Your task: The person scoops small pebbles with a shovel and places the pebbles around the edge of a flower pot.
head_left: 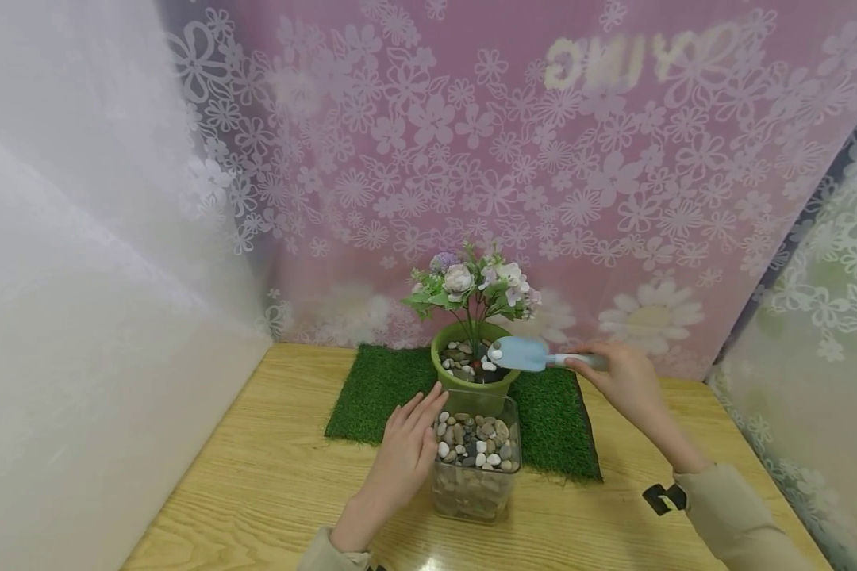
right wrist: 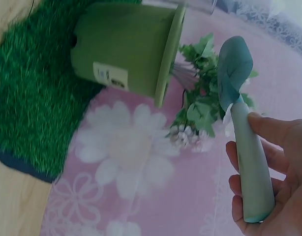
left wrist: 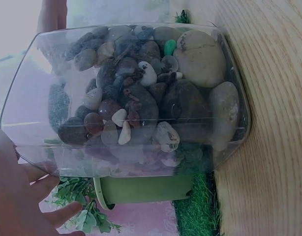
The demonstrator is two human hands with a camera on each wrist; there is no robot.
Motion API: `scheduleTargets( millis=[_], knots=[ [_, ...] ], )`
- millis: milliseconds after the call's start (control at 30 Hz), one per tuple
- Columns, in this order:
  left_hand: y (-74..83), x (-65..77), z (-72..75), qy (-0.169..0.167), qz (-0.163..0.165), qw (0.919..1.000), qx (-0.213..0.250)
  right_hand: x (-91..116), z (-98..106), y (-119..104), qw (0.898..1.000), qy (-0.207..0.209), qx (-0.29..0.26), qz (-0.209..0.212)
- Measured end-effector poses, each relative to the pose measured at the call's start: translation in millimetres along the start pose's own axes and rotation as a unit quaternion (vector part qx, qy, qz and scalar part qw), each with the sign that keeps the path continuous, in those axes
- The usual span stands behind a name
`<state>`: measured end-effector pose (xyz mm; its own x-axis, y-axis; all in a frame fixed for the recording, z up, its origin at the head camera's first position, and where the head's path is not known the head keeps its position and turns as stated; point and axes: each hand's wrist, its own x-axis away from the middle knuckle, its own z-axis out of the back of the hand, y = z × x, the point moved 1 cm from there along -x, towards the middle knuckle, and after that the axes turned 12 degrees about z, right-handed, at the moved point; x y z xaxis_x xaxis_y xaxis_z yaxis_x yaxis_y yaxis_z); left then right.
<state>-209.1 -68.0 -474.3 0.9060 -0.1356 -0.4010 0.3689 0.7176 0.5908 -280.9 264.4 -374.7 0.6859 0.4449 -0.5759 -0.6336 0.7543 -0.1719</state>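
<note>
My right hand [head_left: 624, 381] grips the handle of a light blue trowel [head_left: 523, 354]. The trowel's blade is over the right rim of a green flower pot [head_left: 439, 361], with pale pebbles [head_left: 496, 352] at its tip. Stones lie in the pot around the stems of a bunch of flowers [head_left: 474, 281]. My left hand [head_left: 400, 448] rests with extended fingers at the left side of a clear plastic container [head_left: 471, 507]. Stones of mixed colours [left wrist: 136, 98] fill much of that container. In the right wrist view, fingers and thumb wrap the trowel handle [right wrist: 252, 167].
A green artificial turf mat [head_left: 378, 396] lies under the pot on the wooden table [head_left: 243, 476]. Behind stands a pink flowered curtain [head_left: 428, 159]; a pale wall [head_left: 100, 277] borders the left, and a flowered sheet [head_left: 821, 341] the right.
</note>
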Motion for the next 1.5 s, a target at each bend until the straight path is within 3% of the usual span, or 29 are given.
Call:
scheduleTargets(
  millis=[467,767,1133,1267,1500],
  knots=[
    [-1.0,0.0,-1.7,-0.003,0.001,1.0000,-0.006,-16.4,-4.4,24.1,0.995,-0.024,0.094,0.008],
    [-1.8,-0.1,-1.7,0.000,-0.003,1.0000,-0.004,-33.7,-2.4,18.5,0.983,-0.031,0.173,0.056],
    [-1.4,-0.9,0.1,-0.007,-0.001,1.0000,-0.004,-50.3,-1.1,9.3,0.974,-0.022,0.218,0.065],
    [-1.7,-0.9,-0.1,-0.003,-0.003,1.0000,-0.005,-49.3,-2.9,8.7,0.974,-0.007,0.217,0.071],
    [-1.9,-0.8,-1.0,-0.003,-0.004,1.0000,0.000,-42.8,-2.4,11.3,0.989,-0.022,0.143,0.029]
  ],
)
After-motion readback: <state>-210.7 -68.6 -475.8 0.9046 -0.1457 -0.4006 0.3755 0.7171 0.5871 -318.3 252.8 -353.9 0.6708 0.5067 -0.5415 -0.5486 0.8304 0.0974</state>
